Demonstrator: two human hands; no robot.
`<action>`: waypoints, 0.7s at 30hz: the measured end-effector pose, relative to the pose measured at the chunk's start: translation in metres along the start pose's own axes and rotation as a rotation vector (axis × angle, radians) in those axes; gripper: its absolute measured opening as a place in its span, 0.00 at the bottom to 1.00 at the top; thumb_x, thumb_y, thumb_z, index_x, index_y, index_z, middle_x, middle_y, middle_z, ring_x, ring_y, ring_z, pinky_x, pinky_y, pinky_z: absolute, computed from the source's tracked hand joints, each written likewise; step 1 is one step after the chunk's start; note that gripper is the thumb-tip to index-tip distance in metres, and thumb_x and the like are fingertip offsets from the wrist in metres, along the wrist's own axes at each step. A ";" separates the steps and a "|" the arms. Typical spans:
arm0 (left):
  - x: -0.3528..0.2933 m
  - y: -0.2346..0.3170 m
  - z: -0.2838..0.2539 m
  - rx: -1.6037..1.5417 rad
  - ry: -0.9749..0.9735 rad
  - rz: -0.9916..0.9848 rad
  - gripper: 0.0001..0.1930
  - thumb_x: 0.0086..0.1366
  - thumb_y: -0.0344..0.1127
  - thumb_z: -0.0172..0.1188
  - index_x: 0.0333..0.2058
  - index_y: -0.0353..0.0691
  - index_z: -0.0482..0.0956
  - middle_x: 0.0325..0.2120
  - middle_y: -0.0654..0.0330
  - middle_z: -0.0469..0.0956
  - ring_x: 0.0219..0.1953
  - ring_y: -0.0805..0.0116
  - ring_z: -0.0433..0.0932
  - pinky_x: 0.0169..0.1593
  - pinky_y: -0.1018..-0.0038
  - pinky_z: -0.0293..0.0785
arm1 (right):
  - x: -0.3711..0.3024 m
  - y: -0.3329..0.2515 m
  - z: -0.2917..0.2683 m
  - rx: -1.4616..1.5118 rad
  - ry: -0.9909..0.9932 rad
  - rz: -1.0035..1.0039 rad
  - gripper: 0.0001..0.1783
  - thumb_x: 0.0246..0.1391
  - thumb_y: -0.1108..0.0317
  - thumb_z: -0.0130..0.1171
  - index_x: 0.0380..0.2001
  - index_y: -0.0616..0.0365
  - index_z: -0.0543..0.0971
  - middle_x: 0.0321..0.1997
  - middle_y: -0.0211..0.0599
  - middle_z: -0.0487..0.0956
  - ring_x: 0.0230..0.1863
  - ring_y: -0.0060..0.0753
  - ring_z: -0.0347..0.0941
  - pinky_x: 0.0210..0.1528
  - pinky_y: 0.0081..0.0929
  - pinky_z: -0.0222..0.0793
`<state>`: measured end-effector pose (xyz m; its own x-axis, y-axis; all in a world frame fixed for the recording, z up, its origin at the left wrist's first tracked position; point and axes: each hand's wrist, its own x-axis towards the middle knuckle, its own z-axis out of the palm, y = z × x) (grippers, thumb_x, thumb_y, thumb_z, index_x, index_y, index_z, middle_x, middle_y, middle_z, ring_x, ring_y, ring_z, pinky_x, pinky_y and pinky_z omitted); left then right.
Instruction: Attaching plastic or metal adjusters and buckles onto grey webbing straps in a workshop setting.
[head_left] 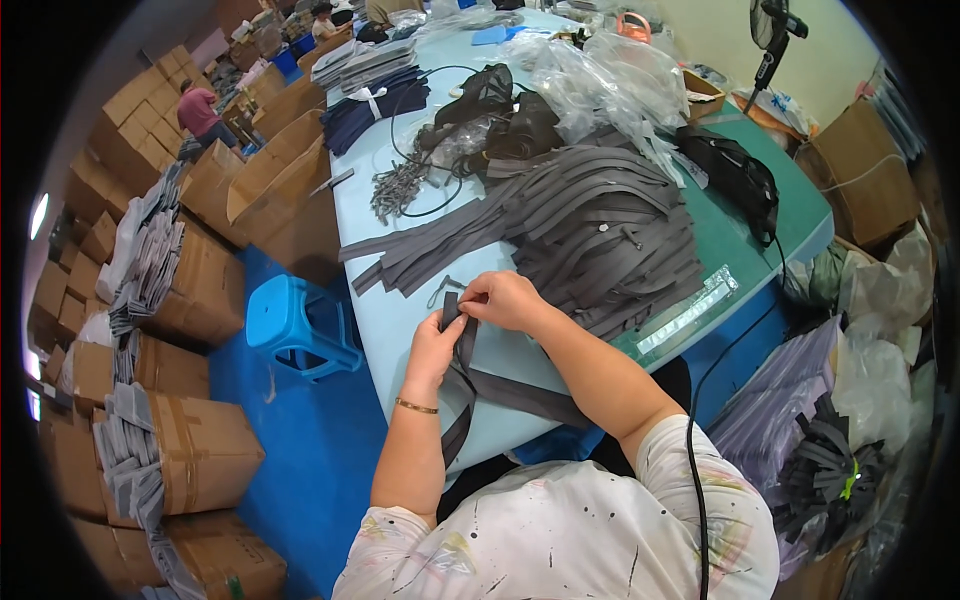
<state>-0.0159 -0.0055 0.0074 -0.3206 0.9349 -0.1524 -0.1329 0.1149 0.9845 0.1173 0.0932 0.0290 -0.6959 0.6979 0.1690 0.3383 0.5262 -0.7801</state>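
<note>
My left hand point(431, 348) is closed on a dark grey zipper strip point(450, 308), which stands up between thumb and fingers near the table's left edge. My right hand point(507, 302) pinches at the same strip, its fingertips touching the left thumb; any small part between them is hidden. Below the hands the strip hangs down, and another length point(525, 395) crosses the table close to my body. Just beyond my fingers lies a small metal loop point(445, 286). A large heap of dark grey zipper strips point(605, 225) spreads ahead and to the right.
Small grey metal pieces point(395, 190) are piled on the pale table point(365, 215), near black mesh bags point(490, 95) and clear plastic point(610, 80). A clear ruler point(690, 308) lies right. Left are a blue stool point(290, 320) and cardboard boxes point(205, 450). A black cable point(693, 450) runs past my right arm.
</note>
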 end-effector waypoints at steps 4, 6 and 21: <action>-0.008 0.017 0.001 0.060 -0.052 -0.132 0.08 0.59 0.34 0.56 0.35 0.35 0.75 0.27 0.61 0.78 0.21 0.81 0.72 0.20 0.87 0.61 | 0.000 0.004 0.001 0.020 -0.010 0.001 0.09 0.41 0.61 0.60 0.27 0.51 0.81 0.25 0.32 0.80 0.28 0.33 0.76 0.33 0.27 0.70; -0.005 0.011 -0.003 0.005 -0.029 -0.165 0.09 0.59 0.35 0.57 0.34 0.37 0.75 0.25 0.64 0.78 0.17 0.86 0.68 0.16 0.87 0.54 | -0.001 0.002 0.001 0.058 -0.012 0.022 0.09 0.41 0.61 0.61 0.27 0.51 0.81 0.25 0.32 0.80 0.28 0.32 0.76 0.32 0.27 0.70; -0.002 -0.003 -0.003 0.087 -0.003 -0.069 0.06 0.59 0.30 0.55 0.32 0.34 0.76 0.23 0.65 0.75 0.23 0.79 0.70 0.26 0.83 0.64 | 0.003 0.009 0.001 0.149 -0.135 0.108 0.11 0.40 0.62 0.63 0.29 0.53 0.81 0.26 0.32 0.80 0.29 0.29 0.76 0.35 0.24 0.69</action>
<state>-0.0178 -0.0090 0.0042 -0.3104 0.9249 -0.2197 -0.0720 0.2076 0.9756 0.1180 0.0998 0.0217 -0.7426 0.6697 0.0055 0.3250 0.3675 -0.8714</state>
